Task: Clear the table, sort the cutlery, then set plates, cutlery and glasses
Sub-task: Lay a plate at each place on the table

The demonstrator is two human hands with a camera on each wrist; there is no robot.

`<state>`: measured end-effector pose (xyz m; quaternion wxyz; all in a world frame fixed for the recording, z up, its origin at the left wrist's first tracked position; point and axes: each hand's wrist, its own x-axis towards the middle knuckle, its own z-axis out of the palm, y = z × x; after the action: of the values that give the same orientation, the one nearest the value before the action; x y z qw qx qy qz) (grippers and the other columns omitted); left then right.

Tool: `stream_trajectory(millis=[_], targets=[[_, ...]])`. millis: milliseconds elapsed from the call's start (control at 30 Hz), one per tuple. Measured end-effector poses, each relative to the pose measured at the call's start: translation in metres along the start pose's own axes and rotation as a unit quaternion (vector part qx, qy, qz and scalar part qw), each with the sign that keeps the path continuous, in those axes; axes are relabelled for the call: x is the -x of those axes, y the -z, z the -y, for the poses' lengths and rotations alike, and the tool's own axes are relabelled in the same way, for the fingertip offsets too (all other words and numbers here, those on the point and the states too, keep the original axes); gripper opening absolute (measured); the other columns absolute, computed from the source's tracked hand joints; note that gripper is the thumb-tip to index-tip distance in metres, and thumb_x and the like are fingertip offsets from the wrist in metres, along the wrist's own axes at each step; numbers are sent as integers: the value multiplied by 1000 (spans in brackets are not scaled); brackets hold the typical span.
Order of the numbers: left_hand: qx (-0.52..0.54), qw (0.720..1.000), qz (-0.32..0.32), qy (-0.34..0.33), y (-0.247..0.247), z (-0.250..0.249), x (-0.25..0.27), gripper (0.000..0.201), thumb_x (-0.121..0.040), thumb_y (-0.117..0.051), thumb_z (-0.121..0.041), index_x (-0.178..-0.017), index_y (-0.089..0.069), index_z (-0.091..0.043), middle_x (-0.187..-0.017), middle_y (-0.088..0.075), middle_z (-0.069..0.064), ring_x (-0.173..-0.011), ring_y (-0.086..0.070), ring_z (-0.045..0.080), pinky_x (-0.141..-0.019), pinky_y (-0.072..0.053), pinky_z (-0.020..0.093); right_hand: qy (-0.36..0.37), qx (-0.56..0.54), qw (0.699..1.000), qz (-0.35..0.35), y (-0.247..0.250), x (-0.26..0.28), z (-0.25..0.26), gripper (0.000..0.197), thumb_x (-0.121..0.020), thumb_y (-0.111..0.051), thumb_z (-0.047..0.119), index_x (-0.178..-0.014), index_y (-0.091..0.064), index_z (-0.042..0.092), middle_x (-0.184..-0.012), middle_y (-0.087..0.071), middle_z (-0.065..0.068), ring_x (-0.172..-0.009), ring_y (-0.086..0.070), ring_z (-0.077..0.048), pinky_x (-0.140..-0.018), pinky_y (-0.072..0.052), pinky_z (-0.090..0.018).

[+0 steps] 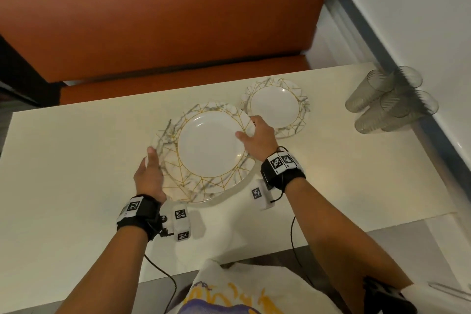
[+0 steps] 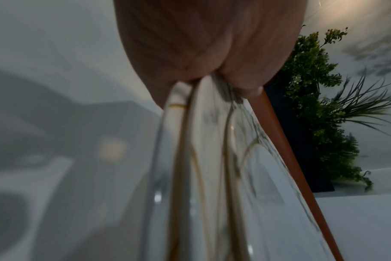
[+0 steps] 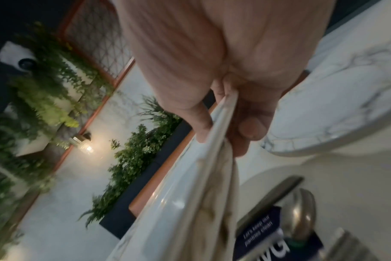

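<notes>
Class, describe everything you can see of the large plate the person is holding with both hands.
The large plate is round, with a plain white glossy centre ringed in gold and a broad marble-look rim crossed by gold and grey lines. It sits over the pale table, tilted slightly. The left hand grips its left edge and the right hand its right edge. The left wrist view suggests more than one plate stacked.

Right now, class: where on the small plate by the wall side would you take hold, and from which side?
Take the small plate by its rim, on the near edge next to the right hand. It lies flat on the table, so a thumb on top and fingers slid under the raised rim probably work best. The glasses crowd its right side.
</notes>
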<state>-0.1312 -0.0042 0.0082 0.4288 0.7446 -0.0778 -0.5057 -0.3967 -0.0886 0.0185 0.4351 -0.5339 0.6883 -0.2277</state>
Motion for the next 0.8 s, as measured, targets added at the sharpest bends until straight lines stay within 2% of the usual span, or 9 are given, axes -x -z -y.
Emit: stream_trajectory(millis=[67,133,200,267,367,433,533,667,800], targets=[[-15,1000,-10,-6,18,14,-1,107,-64,-61,-94,-150,-51,-30,-147,-59,3,-134,-54,34,-102,-45,68,-23,-21,999,-10,-4,19,-17,66,-93,-69,30,-149,-38,12,-153,-43,-11,-141,-42,-28,-108,-37,-34],[-28,999,-14,-9,32,29,3,102,-71,-61,-89,-151,-49,-27,-150,-56,4,-136,-52,35,-103,-44,69,-48,-47,997,-25,-5,38,-38,63,-95,-66,30,-149,-39,14,-151,-45,-9,-139,-43,-27,-109,-37,-35],[-34,999,-14,-12,43,42,7,98,-79,-61,-83,-155,-45,-24,-154,-52,7,-139,-49,37,-104,-44,68,-76,-80,992,-54,-2,55,-65,55,-95,-64,29,-144,-45,15,-139,-56,-7,-128,-53,-27,-107,-44,-37],[-47,999,-17,-20,52,56,9,89,-90,-60,-71,-159,-38,-18,-161,-44,7,-145,-43,35,-111,-40,62,-104,-120,983,-91,5,75,-95,47,-95,-64,26,-138,-50,15,-124,-65,-5,-112,-63,-25,-100,-51,-43],[-71,997,-9,-38,66,75,9,82,-96,-59,-61,-159,-35,-13,-163,-39,8,-148,-40,31,-118,-37,55,-136,-152,968,-148,20,107,-142,38,-96,-62,21,-132,-54,14,-121,-67,-9,-102,-64,-24,-93,-55,-43],[-82,995,-9,-48,75,85,9,83,-96,-60,-61,-159,-36,-13,-162,-41,9,-146,-41,31,-117,-39,53,-158,-169,953,-194,28,128,-171,30,-96,-61,20,-126,-56,15,-120,-66,-10,-104,-64,-27,-93,-55,-44],[-88,994,-9,-59,84,97,12,84,-96,-59,-62,-158,-37,-12,-161,-42,10,-145,-43,31,-117,-40,52,-201,-193,926,-255,36,156,-205,36,-97,-61,21,-132,-55,14,-124,-64,-9,-110,-62,-27,-99,-52,-50],[-96,994,-6,-60,90,110,16,87,-94,-60,-65,-158,-37,-11,-161,-42,10,-144,-45,31,-117,-40,51,-240,-215,895,-307,40,177,-236,38,-97,-61,21,-133,-53,14,-121,-64,-6,-110,-62,-30,-99,-53,-51],[-103,993,-3,-63,92,113,17,93,-89,-60,-72,-158,-37,-14,-160,-44,10,-142,-47,33,-115,-41,53,-258,-200,884,-335,43,180,-248,41,-95,-63,20,-132,-55,9,-122,-65,-10,-105,-63,-27,-97,-53,-42]])
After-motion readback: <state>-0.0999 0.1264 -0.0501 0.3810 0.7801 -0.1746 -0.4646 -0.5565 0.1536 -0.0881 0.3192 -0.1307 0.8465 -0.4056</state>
